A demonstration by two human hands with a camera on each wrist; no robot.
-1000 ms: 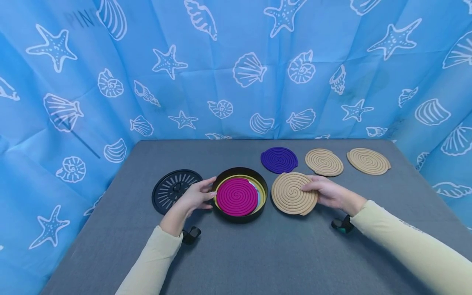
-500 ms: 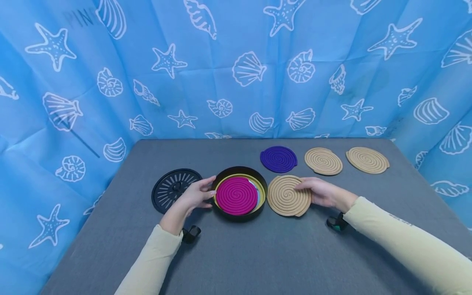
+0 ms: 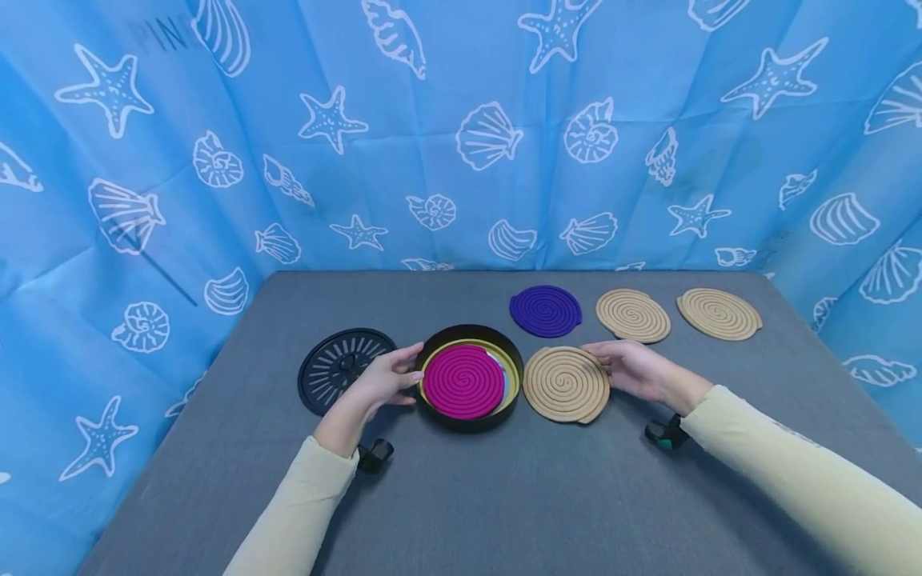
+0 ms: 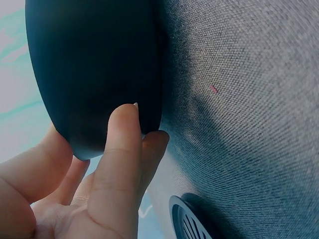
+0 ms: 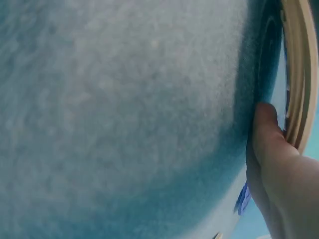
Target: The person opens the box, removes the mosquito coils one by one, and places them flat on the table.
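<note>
My left hand [image 3: 389,380] holds the near-left side of a round black container [image 3: 469,426]. In the left wrist view its fingers press the container's dark outer wall [image 4: 99,64]. A magenta spiral rope coaster [image 3: 463,382] lies inside, with yellow [image 3: 512,376] and light blue edges showing beneath it. At the container's right, my right hand [image 3: 637,370] holds a beige spiral coaster [image 3: 566,385] by its right edge. In the right wrist view this coaster [image 5: 301,74] is raised off the cloth, with a finger [image 5: 266,124] below it; the thumb is hidden.
A black slotted disc [image 3: 338,372], like a lid, lies left of the container. Behind, toward the right, lie a purple coaster [image 3: 545,311] and two more beige coasters, one in the middle [image 3: 634,315] and one farther right [image 3: 719,314]. Grey cloth [image 3: 461,504] covers the table; a blue curtain [image 3: 432,120] hangs behind.
The beige coaster has come slightly left and down, beside the container. My right thumb, earlier on its top face, has shifted to its edge. The left hand stays in place.
</note>
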